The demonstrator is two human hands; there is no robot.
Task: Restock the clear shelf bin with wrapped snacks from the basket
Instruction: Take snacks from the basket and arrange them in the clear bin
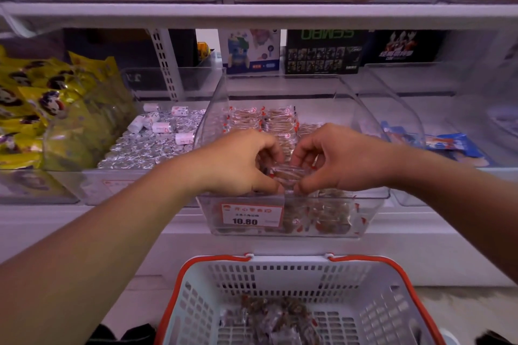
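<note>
Both hands are reaching into the clear shelf bin (291, 216), meeting over its front half. The left hand (238, 161) and the right hand (340, 158) are together pinching one wrapped snack (286, 172) — the fingers of each hand are curling round an end of it, thumbs underneath. That snack is hovering just above the packets already lying in the bin, where rows of wrapped snacks (263, 119) are stacking up toward the back. A price label (251, 214) reading 10.80 is sitting on the bin's front wall. Below, the white basket (280, 277) with its orange rim is standing in front of the shelf, and more wrapped pieces (277, 319) are lying loose on its bottom. To the left a neighbouring bin is holding silver-wrapped sweets (145, 145) — beyond it, yellow bags (36, 103).
</note>
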